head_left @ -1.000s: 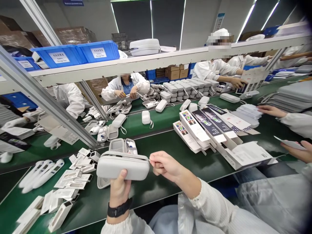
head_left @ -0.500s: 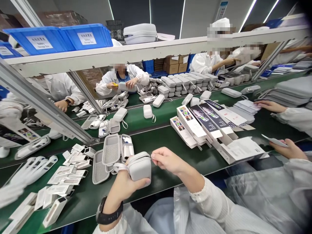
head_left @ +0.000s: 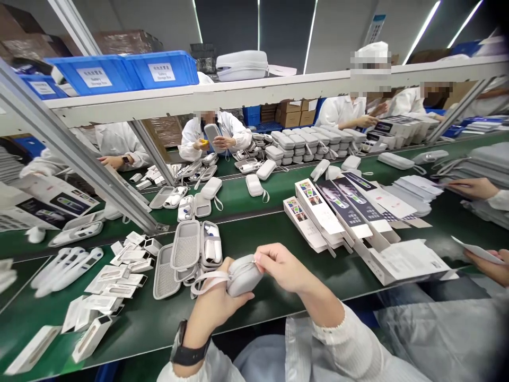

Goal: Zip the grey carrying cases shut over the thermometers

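My left hand (head_left: pixel 217 302) is wrapped round a small grey zip case (head_left: pixel 243 276), holding it tilted above the green bench. A pale wrist strap (head_left: pixel 210 278) loops from the case over that hand. At the case's upper right corner, my right hand (head_left: pixel 280 265) pinches the zipper pull, which the fingertips mostly cover. Just beyond my left hand lie opened grey cases; one of them (head_left: pixel 211 244) has a white device inside, while another (head_left: pixel 166 273) shows its mesh lining.
Small white boxes (head_left: pixel 93 337) and white thermometer-like devices (head_left: pixel 71 268) lie at the left. Printed cartons (head_left: pixel 345 204) lie at the right, near a co-worker's hands (head_left: pixel 491 265). Closed cases (head_left: pixel 254 185) sit on the belt under a shelf (head_left: pixel 246 87) with blue bins (head_left: pixel 163 71).
The case in my left hand has turned and tilted, and its gap looks narrower. My right hand has come to its corner at the zipper. The view has shifted slightly left.
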The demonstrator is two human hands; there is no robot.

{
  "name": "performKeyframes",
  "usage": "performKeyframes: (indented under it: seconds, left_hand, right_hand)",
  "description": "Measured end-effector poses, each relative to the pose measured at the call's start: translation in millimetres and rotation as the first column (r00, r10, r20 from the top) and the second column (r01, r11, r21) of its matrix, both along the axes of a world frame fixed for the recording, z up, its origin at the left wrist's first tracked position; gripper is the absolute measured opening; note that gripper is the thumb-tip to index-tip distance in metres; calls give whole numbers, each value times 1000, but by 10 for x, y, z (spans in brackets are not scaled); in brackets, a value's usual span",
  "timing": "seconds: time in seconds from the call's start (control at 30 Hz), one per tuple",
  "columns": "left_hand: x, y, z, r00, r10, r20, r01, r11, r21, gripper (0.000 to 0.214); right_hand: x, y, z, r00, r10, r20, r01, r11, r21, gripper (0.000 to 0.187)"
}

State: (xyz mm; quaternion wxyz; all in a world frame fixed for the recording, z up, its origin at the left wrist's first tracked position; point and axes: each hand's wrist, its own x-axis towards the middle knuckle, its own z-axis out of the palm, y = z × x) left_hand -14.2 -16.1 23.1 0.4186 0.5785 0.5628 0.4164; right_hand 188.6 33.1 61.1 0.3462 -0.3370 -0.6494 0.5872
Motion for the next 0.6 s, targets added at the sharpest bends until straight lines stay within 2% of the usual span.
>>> performKeyframes:
  seconds: [0.07, 0.13, 0.2, 0.23, 0.3, 0.33, 0.37, 0.4, 0.47, 0.5, 0.53, 0.57, 0.6]
  left_hand:
    - [31, -18, -37, 994, 53, 95, -51, 998, -22, 56]
    - [39, -22, -99, 980, 69, 184, -66, 998, -22, 59]
    - [15, -7, -159, 985, 61, 162, -61, 998, -3, 56]
    - [-2, 8, -182, 991, 74, 110, -75, 997, 2, 54]
    - [-27, 50, -211, 988, 143, 51, -142, 990, -20, 51]
    - [-27, 76, -219, 976, 199, 89, -195, 979, -52, 50]
    - [-16, 104, -224, 946, 268, 183, -255, 962, -94, 50]
    - [4, 135, -229, 885, 344, 315, -315, 939, -141, 51]
    - [53, 201, -246, 686, 480, 546, -430, 874, -227, 55]
    - [72, 233, -262, 602, 519, 607, -471, 844, -255, 56]
    - [83, 265, -284, 555, 528, 643, -488, 833, -262, 58]
    - [83, 293, -313, 545, 514, 663, -484, 838, -251, 59]
    - [72, 316, -350, 557, 489, 672, -468, 853, -232, 59]
  right_hand:
    - [-17, -57, 72, 958, -21, 286, -56, 965, 258, 37]
    - [-63, -115, 101, 870, -114, 479, -124, 891, 438, 29]
    - [-96, -112, 86, 833, -150, 533, -177, 839, 514, 22]
    - [-98, -80, 64, 845, -148, 513, -169, 838, 519, 23]
    - [-79, 26, -4, 904, -180, 388, -41, 868, 496, 26]
    - [-68, 82, -54, 927, -214, 307, 52, 887, 459, 22]
    - [-65, 126, -116, 943, -237, 236, 126, 905, 405, 18]
    - [-75, 153, -191, 956, -225, 187, 149, 926, 347, 22]
    - [-145, 153, -379, 986, -75, 146, 38, 969, 242, 45]
    - [-202, 141, -485, 992, 22, 125, -45, 982, 183, 51]
    - [-268, 139, -591, 991, 94, 94, -105, 988, 117, 52]
    - [-337, 161, -691, 991, 116, 58, -119, 992, 50, 52]
    - [-402, 221, -780, 996, 81, 32, -81, 997, -17, 53]
